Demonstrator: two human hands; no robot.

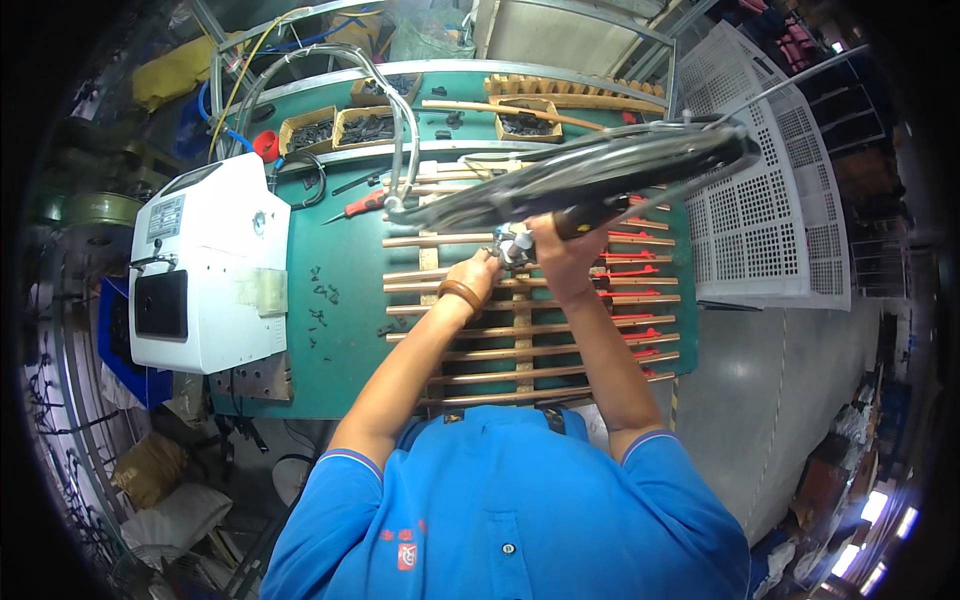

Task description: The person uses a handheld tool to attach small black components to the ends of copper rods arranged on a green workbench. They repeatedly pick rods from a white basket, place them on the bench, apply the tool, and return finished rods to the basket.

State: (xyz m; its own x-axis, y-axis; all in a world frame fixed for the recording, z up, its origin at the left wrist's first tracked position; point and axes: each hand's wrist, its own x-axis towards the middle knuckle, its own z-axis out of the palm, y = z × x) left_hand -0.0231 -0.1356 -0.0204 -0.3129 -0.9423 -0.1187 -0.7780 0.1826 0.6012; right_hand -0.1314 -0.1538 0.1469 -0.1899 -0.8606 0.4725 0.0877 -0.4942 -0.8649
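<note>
Nearest to the camera is the person's blue polo shirt (500, 510), and both bare forearms go up from it toward the middle of the green workbench (335, 350). The left hand (478, 275) has a brown band at the wrist, and its fingers are closed narrow around a small silver fitting (515, 245), which sits at the lower edge of a large coil of black cable (600, 170). The right hand (560, 255) is just beside the left one, touching the same area; it is wrapped around the coil and a dark handle-like part, so it is closed on the bundle. The coil is held in the air above the bench, tilted, with its far end reaching to the right toward a white perforated plastic crate (770, 190). Under the hands lies a wooden rack of long copper-coloured bars (530, 330), placed in parallel rows, with red clips (640, 270) on the right ends. Some small black parts (320, 300) are scattered on the green surface to the left of the rack. Further left stands a white machine (205, 265) with a dark screen. At the far side of the bench are a red-handled screwdriver (360, 207), grey hoses (390, 110), and several cardboard trays (345, 125) with dark pieces inside.
</note>
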